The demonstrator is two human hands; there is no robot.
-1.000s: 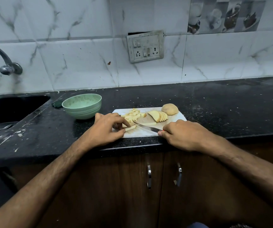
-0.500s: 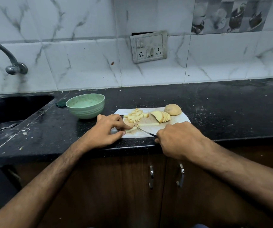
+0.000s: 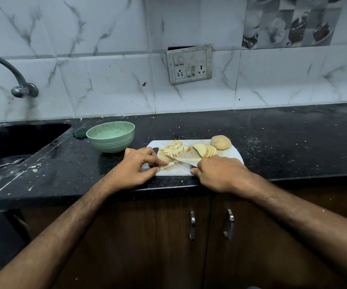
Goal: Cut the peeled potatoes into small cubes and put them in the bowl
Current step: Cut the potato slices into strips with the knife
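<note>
Since a second ago, the knife [image 3: 182, 163] is lying a little flatter across the cutting board [image 3: 234, 156], and the right hand [image 3: 216, 174] has slid back toward the near edge. The left hand [image 3: 136, 168] is staying in the same spot.

The left hand is pinching a thin potato strip [image 3: 167, 165] between thumb and finger, at the near left part of the board. The right hand is curling its fingers around the knife handle, which is hidden under them, and the blade is resting right beside the strip.

Some of the job is done: a small pile of cut pieces [image 3: 174, 150] is sitting at the far left of the board. Lots is left, I think. A fan of slices [image 3: 206, 150] is waiting in the middle, and one whole peeled potato [image 3: 220, 142] is sitting at the far right corner. The green bowl [image 3: 111, 136], just left of the board, is looking empty, so nothing is in it yet.

No words or brand names are showing anywhere that can be read.
</note>
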